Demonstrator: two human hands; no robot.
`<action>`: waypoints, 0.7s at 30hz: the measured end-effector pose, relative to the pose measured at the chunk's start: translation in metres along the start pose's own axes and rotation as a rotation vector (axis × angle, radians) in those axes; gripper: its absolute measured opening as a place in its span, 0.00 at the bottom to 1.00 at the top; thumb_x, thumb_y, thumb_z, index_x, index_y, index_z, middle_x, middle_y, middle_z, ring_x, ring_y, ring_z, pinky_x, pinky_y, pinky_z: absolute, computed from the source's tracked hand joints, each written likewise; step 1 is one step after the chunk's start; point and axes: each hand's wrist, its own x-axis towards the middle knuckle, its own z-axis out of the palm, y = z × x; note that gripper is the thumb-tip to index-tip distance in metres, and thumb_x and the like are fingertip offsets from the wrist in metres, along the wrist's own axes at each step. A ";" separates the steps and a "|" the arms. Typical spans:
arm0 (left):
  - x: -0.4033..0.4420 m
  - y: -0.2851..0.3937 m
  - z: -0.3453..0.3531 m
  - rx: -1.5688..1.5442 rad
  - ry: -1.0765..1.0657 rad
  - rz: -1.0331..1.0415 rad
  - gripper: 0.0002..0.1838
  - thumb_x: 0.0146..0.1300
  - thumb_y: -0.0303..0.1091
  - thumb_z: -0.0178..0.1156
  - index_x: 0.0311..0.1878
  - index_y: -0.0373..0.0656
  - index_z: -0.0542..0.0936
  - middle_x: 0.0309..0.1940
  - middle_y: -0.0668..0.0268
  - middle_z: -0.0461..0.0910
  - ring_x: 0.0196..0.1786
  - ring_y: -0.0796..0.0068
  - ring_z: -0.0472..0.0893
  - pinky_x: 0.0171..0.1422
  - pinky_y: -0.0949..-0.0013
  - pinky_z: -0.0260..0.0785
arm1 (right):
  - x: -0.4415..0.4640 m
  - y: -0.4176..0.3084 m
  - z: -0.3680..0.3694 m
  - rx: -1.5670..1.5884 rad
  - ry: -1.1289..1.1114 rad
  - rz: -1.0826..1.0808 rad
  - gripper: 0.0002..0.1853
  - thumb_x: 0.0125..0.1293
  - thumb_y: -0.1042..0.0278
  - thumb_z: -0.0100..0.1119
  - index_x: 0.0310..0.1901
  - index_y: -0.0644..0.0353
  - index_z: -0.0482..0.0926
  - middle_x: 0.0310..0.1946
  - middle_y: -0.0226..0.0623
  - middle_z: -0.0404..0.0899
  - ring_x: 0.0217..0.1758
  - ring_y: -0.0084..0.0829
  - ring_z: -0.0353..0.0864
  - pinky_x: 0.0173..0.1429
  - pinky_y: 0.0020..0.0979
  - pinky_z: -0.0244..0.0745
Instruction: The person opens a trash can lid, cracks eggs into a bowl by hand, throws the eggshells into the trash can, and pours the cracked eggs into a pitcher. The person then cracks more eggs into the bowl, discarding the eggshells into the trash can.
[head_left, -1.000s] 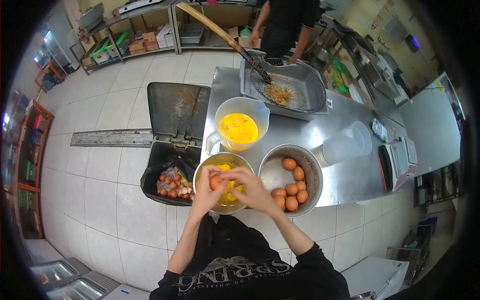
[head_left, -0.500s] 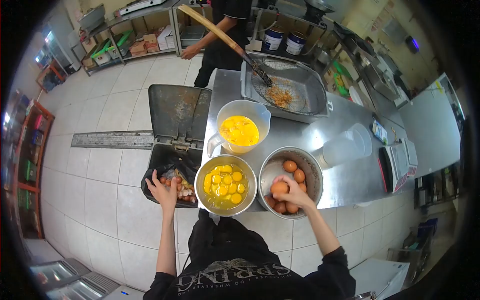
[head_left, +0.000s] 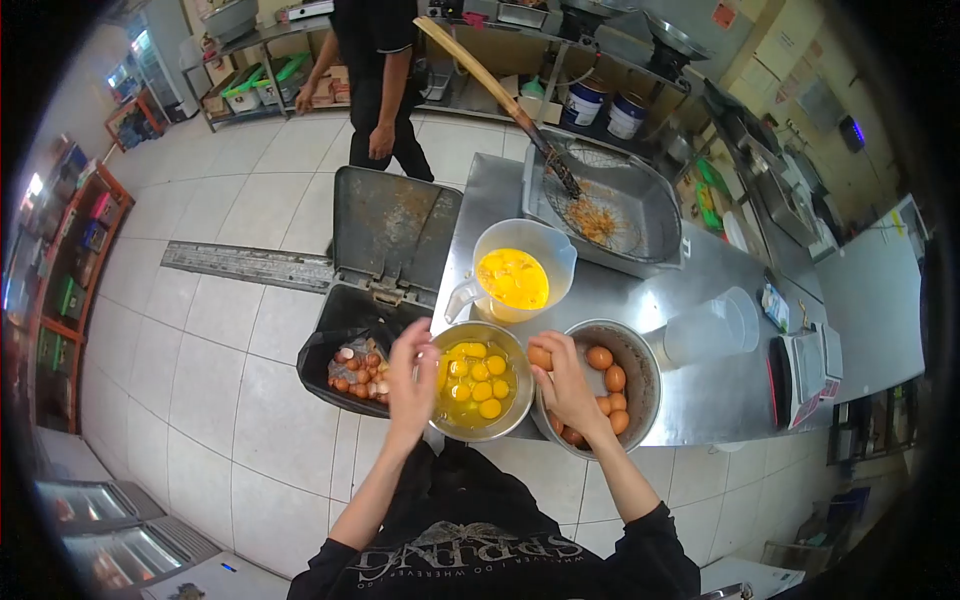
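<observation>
My right hand point(head_left: 572, 390) is closed around a brown egg point(head_left: 540, 357), holding it by the right rim of the steel bowl point(head_left: 524, 402). Several cracked-out eggs with whole yolks point(head_left: 479, 379) lie in that bowl. Beneath my right hand stands a deep metal pot point(head_left: 652, 385) with several brown whole eggs point(head_left: 616, 379). My left hand point(head_left: 408, 392) is over the bowl's left edge, empty, its fingers stretched out and slightly blurred. Behind the bowl, a clear plastic jug point(head_left: 488, 237) holds more yolks.
An open bin point(head_left: 318, 345) with eggshells point(head_left: 360, 375) in a black bag stands left of the steel table point(head_left: 700, 395). On the table are a rectangular pan point(head_left: 640, 255) with a wooden-handled strainer, a clear container point(head_left: 712, 325) and a scale point(head_left: 808, 365). A person point(head_left: 375, 70) walks behind.
My left hand has moved right from above the bin to the bowl's left edge. My right hand has brought the egg from inside the pot toward the bowl. The other person has shifted left.
</observation>
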 end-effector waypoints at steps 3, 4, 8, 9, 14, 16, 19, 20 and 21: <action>0.000 0.041 0.016 0.054 -0.300 0.111 0.22 0.59 0.26 0.61 0.58 0.41 0.74 0.46 0.60 0.76 0.47 0.73 0.79 0.49 0.71 0.72 | 0.013 -0.023 -0.009 0.385 0.009 0.201 0.18 0.68 0.68 0.53 0.57 0.61 0.67 0.50 0.43 0.71 0.55 0.38 0.72 0.60 0.36 0.67; 0.000 0.049 0.021 0.020 -0.459 0.132 0.24 0.57 0.25 0.64 0.58 0.41 0.74 0.47 0.60 0.77 0.47 0.74 0.79 0.49 0.72 0.73 | 0.016 -0.021 -0.007 0.663 -0.098 0.351 0.19 0.68 0.67 0.54 0.59 0.61 0.67 0.49 0.42 0.73 0.51 0.32 0.73 0.55 0.32 0.69; 0.005 0.043 0.027 -0.032 -0.420 0.190 0.21 0.53 0.27 0.68 0.52 0.40 0.78 0.45 0.59 0.77 0.41 0.72 0.82 0.44 0.73 0.77 | 0.023 -0.023 -0.009 1.002 -0.345 0.511 0.23 0.67 0.66 0.56 0.61 0.62 0.65 0.50 0.38 0.74 0.45 0.22 0.73 0.45 0.23 0.72; 0.005 0.040 0.024 -0.043 -0.427 0.163 0.20 0.52 0.27 0.68 0.50 0.39 0.79 0.44 0.59 0.78 0.39 0.72 0.83 0.43 0.73 0.78 | 0.021 -0.021 -0.006 1.005 -0.346 0.512 0.23 0.67 0.66 0.56 0.61 0.62 0.65 0.50 0.38 0.74 0.45 0.22 0.73 0.45 0.23 0.72; -0.001 0.025 0.020 0.026 -0.464 -0.011 0.17 0.51 0.24 0.68 0.46 0.37 0.79 0.42 0.58 0.79 0.36 0.70 0.85 0.41 0.73 0.79 | 0.014 -0.020 0.021 0.273 -0.205 0.009 0.26 0.60 0.73 0.53 0.62 0.62 0.63 0.54 0.50 0.70 0.53 0.44 0.75 0.55 0.36 0.71; -0.004 0.015 0.023 0.067 -0.393 -0.021 0.16 0.51 0.21 0.65 0.45 0.37 0.79 0.42 0.58 0.80 0.34 0.70 0.85 0.42 0.73 0.79 | 0.014 -0.021 0.026 0.276 -0.261 0.076 0.28 0.58 0.75 0.52 0.62 0.62 0.62 0.54 0.54 0.68 0.56 0.54 0.71 0.60 0.43 0.67; -0.004 0.005 0.016 0.102 -0.440 -0.019 0.16 0.50 0.19 0.62 0.45 0.37 0.79 0.46 0.57 0.79 0.38 0.70 0.84 0.43 0.73 0.79 | 0.013 -0.020 0.029 0.184 -0.299 0.069 0.28 0.58 0.76 0.52 0.62 0.62 0.62 0.52 0.52 0.68 0.55 0.53 0.72 0.59 0.42 0.68; -0.004 0.002 0.013 0.103 -0.441 -0.024 0.16 0.50 0.19 0.62 0.45 0.37 0.79 0.46 0.57 0.79 0.38 0.70 0.84 0.43 0.73 0.79 | 0.012 -0.015 0.032 0.153 -0.273 -0.007 0.28 0.57 0.77 0.52 0.62 0.61 0.63 0.51 0.50 0.67 0.53 0.51 0.73 0.56 0.41 0.70; -0.002 0.001 0.011 0.096 -0.435 -0.010 0.17 0.50 0.18 0.61 0.45 0.37 0.79 0.48 0.57 0.79 0.41 0.70 0.83 0.43 0.74 0.79 | 0.011 -0.012 0.033 0.121 -0.248 -0.084 0.29 0.56 0.78 0.52 0.62 0.60 0.63 0.51 0.47 0.66 0.51 0.50 0.73 0.54 0.40 0.71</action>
